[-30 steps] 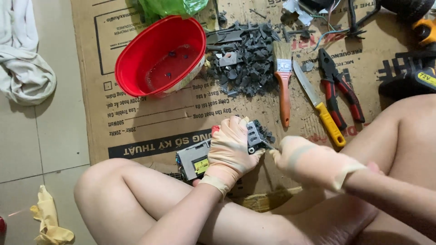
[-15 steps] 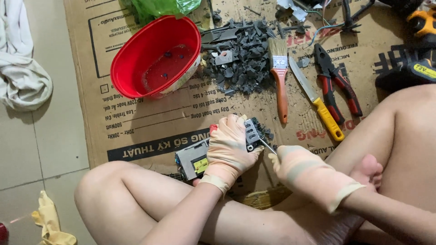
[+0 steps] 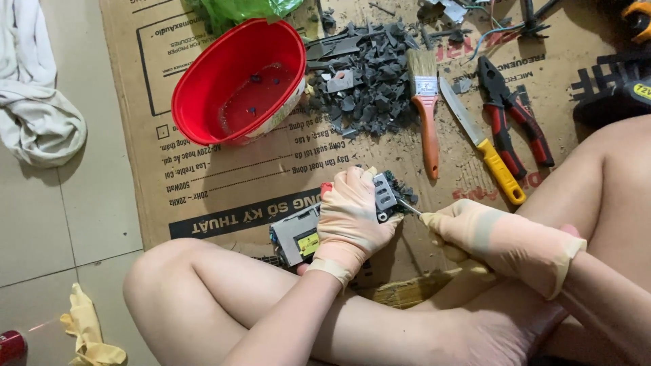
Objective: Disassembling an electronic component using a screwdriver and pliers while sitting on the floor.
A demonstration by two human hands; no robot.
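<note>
- A small grey electronic module (image 3: 308,234), with a circuit board end, is being held low over the cardboard sheet (image 3: 224,183), just in front of the crossed legs.
- The left hand (image 3: 349,220), in a pale latex glove, is being kept clenched around the module; the middle of the part is being hidden by the fingers, and only its two ends are being shown.
- A thin metal tool (image 3: 409,207) is being gripped by the gloved right hand (image 3: 475,234); its tip is being pressed against the board end of the module. The handle is being covered by the closed fist, so the kind of tool cannot be told.
- A red plastic bowl (image 3: 237,81) is being seen tilted on the cardboard, well apart from the hands; a few small dark bits are lying inside, too small to identify.
- A heap of dark grey plastic fragments (image 3: 366,88) is lying just beside the bowl.
- A paintbrush (image 3: 427,115) with an orange handle, a yellow-handled knife (image 3: 485,149) and red-handled pliers (image 3: 512,112) are lying side by side, right of the heap.
- A green bag (image 3: 237,8) is being cut off by the top edge.
- A white cloth (image 3: 34,102) and a crumpled yellow glove (image 3: 85,329) are lying on the tiled floor, left of the cardboard.
</note>
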